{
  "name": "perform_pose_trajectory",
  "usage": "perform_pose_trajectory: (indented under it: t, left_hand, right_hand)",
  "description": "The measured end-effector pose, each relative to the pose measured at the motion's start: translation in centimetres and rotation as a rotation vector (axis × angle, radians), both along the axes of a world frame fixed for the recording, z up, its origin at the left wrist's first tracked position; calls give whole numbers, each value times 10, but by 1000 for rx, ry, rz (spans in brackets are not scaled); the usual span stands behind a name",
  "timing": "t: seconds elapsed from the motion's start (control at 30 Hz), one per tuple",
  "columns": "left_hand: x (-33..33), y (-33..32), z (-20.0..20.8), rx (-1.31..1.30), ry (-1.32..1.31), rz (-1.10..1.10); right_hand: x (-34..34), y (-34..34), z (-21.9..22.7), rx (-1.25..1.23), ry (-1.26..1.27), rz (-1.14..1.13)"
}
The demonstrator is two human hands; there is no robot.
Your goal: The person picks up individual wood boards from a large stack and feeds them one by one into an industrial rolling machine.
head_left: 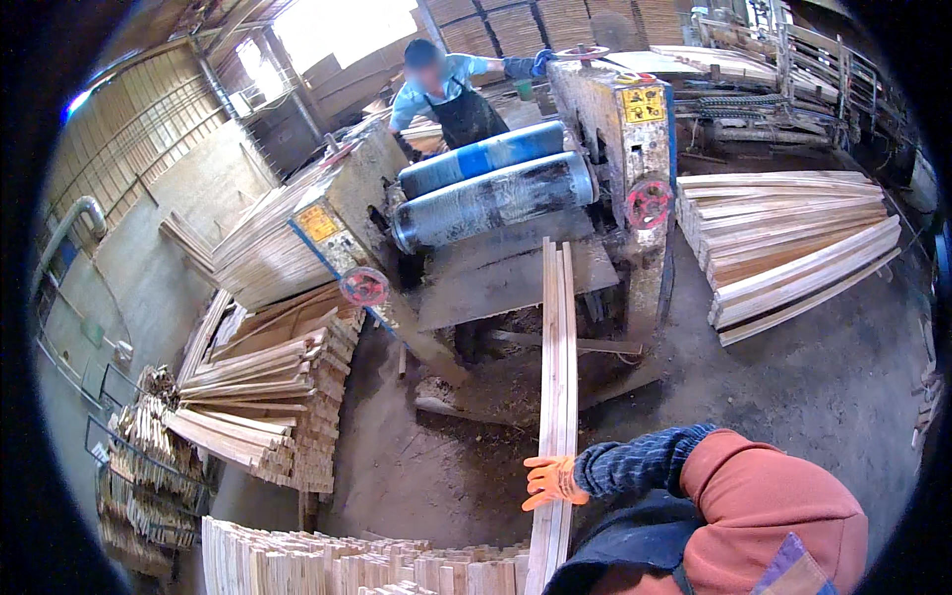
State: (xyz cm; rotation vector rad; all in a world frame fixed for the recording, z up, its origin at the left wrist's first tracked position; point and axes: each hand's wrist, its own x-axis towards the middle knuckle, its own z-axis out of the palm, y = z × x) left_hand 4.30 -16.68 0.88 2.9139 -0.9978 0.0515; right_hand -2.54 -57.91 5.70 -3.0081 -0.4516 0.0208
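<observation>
My right hand (553, 482), in an orange glove, lies across a few long pale wooden strips (558, 367) and grips them, its fingers reaching over their left edge. The strips run from the picture's bottom edge beside my body to a roller machine, where their far ends lie over its sloping metal plate (496, 283). Above that plate are two large rollers, the upper one blue (483, 159) and the lower one dark and smeared (496, 201). My left hand is out of the picture.
Behind the machine stands a co-worker (458, 104) in a dark apron, one gloved hand on its top. Stacks of wooden strips stand at left (263, 407), right (793, 243) and in front of me (367, 567). Red handwheels (650, 203) jut from the machine's posts.
</observation>
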Motion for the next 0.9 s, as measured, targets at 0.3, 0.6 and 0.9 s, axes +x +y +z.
perform_pose_trajectory:
  t: [0.3,0.6,0.9]
  left_hand:
    - [-8,5,-1,5,6,45]
    - [-13,9,-2,13,13,66]
    - [-17,12,-3,17,17,88]
  right_hand:
    - [-1,0,-4,72,-96,3]
    - [-4,2,10,4,-4,1]
    - [-3,4,10,-18,30,4]
